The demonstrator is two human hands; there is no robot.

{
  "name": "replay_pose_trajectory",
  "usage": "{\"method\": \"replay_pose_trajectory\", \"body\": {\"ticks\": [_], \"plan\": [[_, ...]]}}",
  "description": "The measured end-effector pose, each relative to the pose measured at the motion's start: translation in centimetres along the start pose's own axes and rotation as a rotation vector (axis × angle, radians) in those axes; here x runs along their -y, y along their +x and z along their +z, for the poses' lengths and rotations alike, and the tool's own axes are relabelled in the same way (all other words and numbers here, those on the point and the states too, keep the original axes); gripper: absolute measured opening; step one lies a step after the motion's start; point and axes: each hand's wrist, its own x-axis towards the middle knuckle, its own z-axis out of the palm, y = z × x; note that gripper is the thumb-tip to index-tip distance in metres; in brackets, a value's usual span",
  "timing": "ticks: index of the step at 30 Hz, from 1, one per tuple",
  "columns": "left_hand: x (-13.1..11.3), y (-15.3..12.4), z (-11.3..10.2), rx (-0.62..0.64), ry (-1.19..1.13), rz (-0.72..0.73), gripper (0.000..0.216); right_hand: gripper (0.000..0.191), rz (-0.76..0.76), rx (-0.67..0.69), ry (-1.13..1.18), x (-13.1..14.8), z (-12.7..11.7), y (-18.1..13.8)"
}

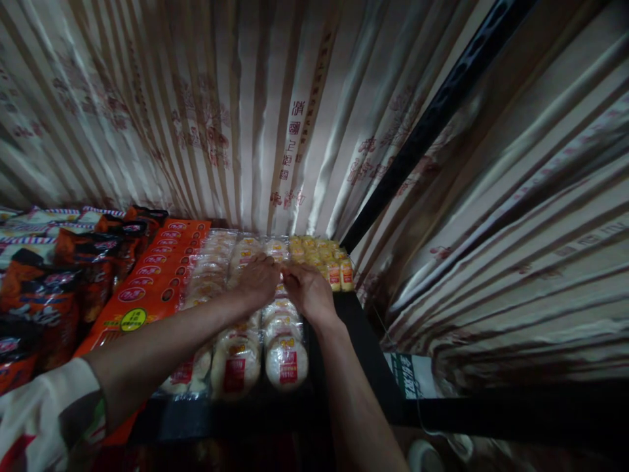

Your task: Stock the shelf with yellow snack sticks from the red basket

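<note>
Both of my hands reach to the back of a dark shelf [363, 347] packed with rows of clear-wrapped white round buns [287, 362] with red labels. My left hand [258, 280] lies on top of the bun rows, fingers curled down onto a packet. My right hand [308, 290] sits beside it, touching it, fingers bent over a packet in the rightmost bun row. What the fingers grip is hidden under the hands. Yellow-wrapped pastries [322, 257] lie just beyond my right hand.
Orange snack packs [152, 282] stand in a row left of the buns, with dark red bags [59, 288] further left. A striped, printed curtain [275, 118] hangs behind and to the right. A black shelf post [442, 105] rises diagonally. A green box [410, 375] sits below right.
</note>
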Motion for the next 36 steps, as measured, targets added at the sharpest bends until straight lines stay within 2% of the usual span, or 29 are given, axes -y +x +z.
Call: {"method": "replay_pose_trajectory", "body": {"ticks": [6,12,17,21,24,27,32,36], "plan": [[0.2,0.0,0.1,-0.011,-0.016,-0.023,0.019,0.025,0.001,-0.007,0.108,-0.9,1.2,-0.1],[0.3,0.0,0.5,-0.060,-0.016,-0.029,0.019,0.027,0.018,0.004,0.051,-1.0,1.1,0.4],[0.8,0.0,0.9,-0.166,-0.015,-0.042,0.014,0.023,0.069,-0.004,-0.005,-0.4,0.9,0.6],[0.5,-1.5,0.7,-0.273,0.024,0.013,0.018,0.023,0.096,-0.028,-0.060,-0.3,1.0,0.7],[-0.2,-3.2,0.8,-0.199,0.036,0.116,0.017,0.024,0.094,-0.023,-0.062,-0.5,1.2,0.7],[-0.8,-4.3,1.0,-0.119,0.022,0.160,0.021,0.025,0.076,-0.018,-0.030,-0.8,1.4,0.9],[-1.2,-4.0,0.9,-0.038,0.002,0.129,0.024,0.028,0.062,-0.035,0.035,-0.8,1.2,0.7],[-1.4,-3.7,0.8,-0.028,0.013,0.117,0.027,0.024,0.066,-0.096,0.160,-1.2,0.4,-0.4]]}}
